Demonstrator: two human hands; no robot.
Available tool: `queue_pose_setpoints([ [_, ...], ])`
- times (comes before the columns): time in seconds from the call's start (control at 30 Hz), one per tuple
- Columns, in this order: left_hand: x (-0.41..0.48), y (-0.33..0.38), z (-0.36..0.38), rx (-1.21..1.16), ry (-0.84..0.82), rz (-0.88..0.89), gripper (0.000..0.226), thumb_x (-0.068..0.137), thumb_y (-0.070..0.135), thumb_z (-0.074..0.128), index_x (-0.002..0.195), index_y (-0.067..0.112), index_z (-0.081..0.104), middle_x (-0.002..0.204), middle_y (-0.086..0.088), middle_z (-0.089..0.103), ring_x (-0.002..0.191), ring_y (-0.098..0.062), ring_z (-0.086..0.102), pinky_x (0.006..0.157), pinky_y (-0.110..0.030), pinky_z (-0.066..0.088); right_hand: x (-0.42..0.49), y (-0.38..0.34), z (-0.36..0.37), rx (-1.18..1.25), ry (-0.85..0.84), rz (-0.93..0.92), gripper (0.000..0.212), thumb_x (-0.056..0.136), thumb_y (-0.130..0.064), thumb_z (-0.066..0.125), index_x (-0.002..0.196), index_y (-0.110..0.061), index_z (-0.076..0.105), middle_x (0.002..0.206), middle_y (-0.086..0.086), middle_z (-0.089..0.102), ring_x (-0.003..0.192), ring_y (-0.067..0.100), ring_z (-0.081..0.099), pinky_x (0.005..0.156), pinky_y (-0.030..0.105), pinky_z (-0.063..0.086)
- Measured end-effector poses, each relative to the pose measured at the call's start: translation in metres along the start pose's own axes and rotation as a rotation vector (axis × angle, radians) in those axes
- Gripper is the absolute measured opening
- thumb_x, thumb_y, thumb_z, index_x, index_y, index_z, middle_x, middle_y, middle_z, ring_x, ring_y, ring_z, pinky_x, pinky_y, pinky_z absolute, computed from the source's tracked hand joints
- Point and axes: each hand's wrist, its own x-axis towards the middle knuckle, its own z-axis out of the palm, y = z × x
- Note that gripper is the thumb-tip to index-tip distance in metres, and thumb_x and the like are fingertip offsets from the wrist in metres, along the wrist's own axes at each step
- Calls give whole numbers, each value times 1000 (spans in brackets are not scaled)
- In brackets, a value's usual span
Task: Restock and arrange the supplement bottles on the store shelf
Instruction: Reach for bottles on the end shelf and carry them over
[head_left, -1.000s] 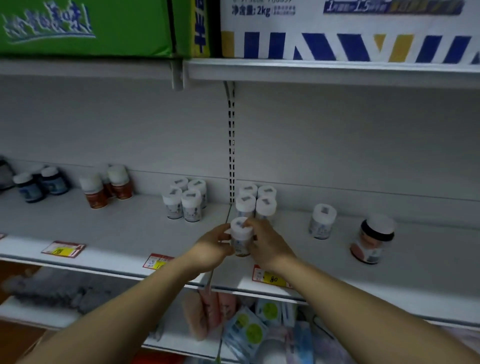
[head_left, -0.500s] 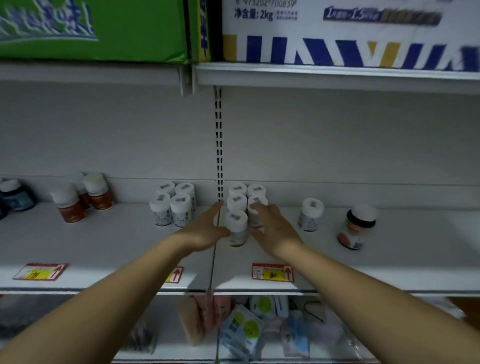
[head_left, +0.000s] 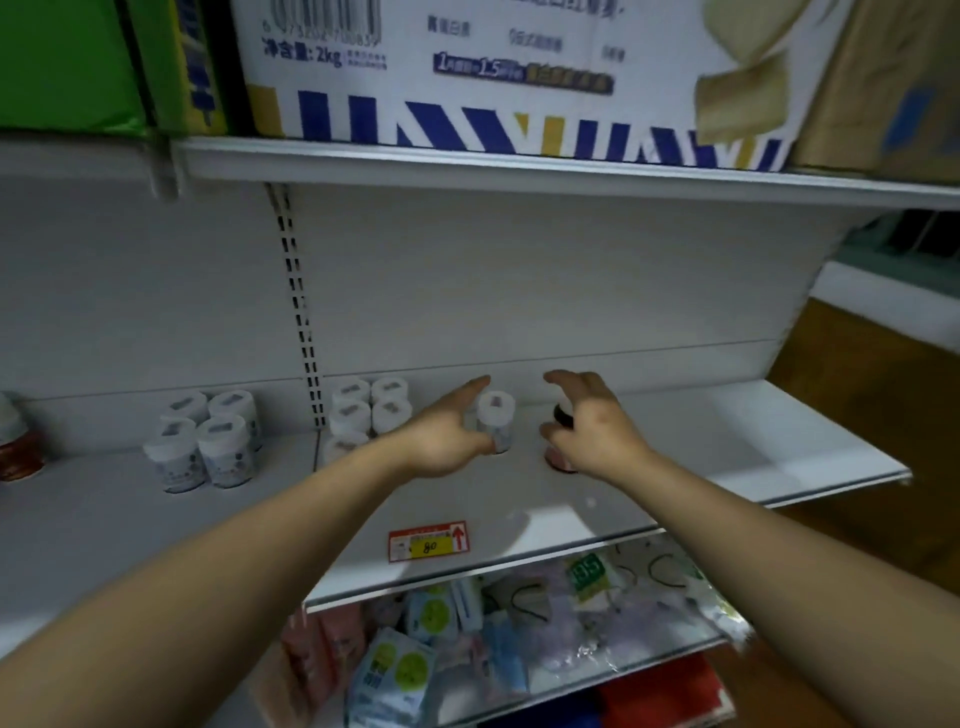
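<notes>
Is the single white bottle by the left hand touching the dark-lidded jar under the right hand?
Apart. The head view shows a strip of bare shelf between the white bottle and the dark-lidded jar.

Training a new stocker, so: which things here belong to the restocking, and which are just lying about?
Job: lone white bottle by the left hand; dark-lidded jar behind the right hand; grouped white bottles.
Lying about: cartons overhead; packets below; price tag.
</notes>
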Motion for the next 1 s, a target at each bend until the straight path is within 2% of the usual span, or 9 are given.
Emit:
queue_pose_setpoints([
  [0.2, 49, 24, 53, -61, -56, -99, 78, 85, 22, 62, 146, 34, 14, 155, 2, 22, 130, -19, 39, 106, -34, 39, 12, 69, -8, 130, -61, 123, 69, 83, -21, 67, 142, -23, 32, 140, 11, 34, 128, 28, 39, 100, 27, 34],
  [0.3, 75, 36, 80, -139, -88, -111, 72, 89, 11, 57, 147, 21, 17, 147, 12, 22, 134, -15, 32, 99, -22, 35, 22, 98, 0, 220, -175, 149, 76, 84, -19, 66, 146, -26, 22, 147, 8, 26, 133, 27, 35, 102, 26, 33],
  [0.37, 87, 40, 97, -176, -98, -136, 67, 90, 5, 54, 145, 18, 19, 129, 17, 24, 123, -8, 33, 91, -14, 31, 27, 114, 9, 314, -252, 145, 80, 84, -15, 67, 146, -29, 18, 151, 5, 22, 136, 25, 32, 101, 24, 31],
  [0.47, 98, 33, 119, -188, -84, -187, 78, 85, 13, 59, 144, 38, 14, 146, 13, 31, 129, -14, 39, 109, -32, 35, 31, 129, 23, 437, -309, 153, 78, 84, -15, 67, 145, -30, 21, 151, 4, 26, 133, 27, 37, 101, 31, 38],
  [0.53, 102, 27, 125, -221, -51, -189, 75, 85, 14, 59, 137, 49, 19, 141, 12, 40, 126, -16, 44, 106, -38, 41, 32, 133, 28, 516, -274, 158, 67, 88, -18, 63, 142, -32, 25, 146, 4, 37, 124, 24, 46, 95, 33, 44],
  [0.67, 96, 35, 129, -275, -2, -198, 72, 85, -2, 54, 141, 34, 26, 124, 8, 46, 117, -14, 46, 97, -28, 43, 30, 135, 22, 556, -198, 167, 47, 94, -21, 52, 136, -32, 34, 129, 4, 52, 101, 18, 52, 78, 26, 42],
  [0.77, 84, 39, 129, -291, 85, -156, 70, 83, -5, 55, 138, 32, 32, 117, 1, 55, 111, -17, 53, 88, -26, 49, 21, 129, 5, 627, -184, 155, 44, 95, -22, 49, 133, -39, 34, 115, 0, 55, 97, 17, 55, 68, 19, 43],
  [0.87, 61, 45, 121, -305, 144, -71, 70, 83, 1, 59, 137, 36, 31, 121, -1, 53, 115, -17, 52, 90, -30, 49, 8, 113, -17, 697, -154, 101, 45, 96, -24, 48, 128, -50, 32, 108, -2, 56, 100, 19, 58, 77, 25, 49],
  [1.0, 16, 62, 102, -416, 138, 52, 75, 84, -8, 54, 128, 45, 26, 119, 2, 55, 104, -9, 60, 73, -19, 52, -17, 74, -48, 765, -115, 12, 45, 96, -22, 47, 120, -58, 33, 106, -3, 57, 104, 18, 59, 88, 38, 53],
])
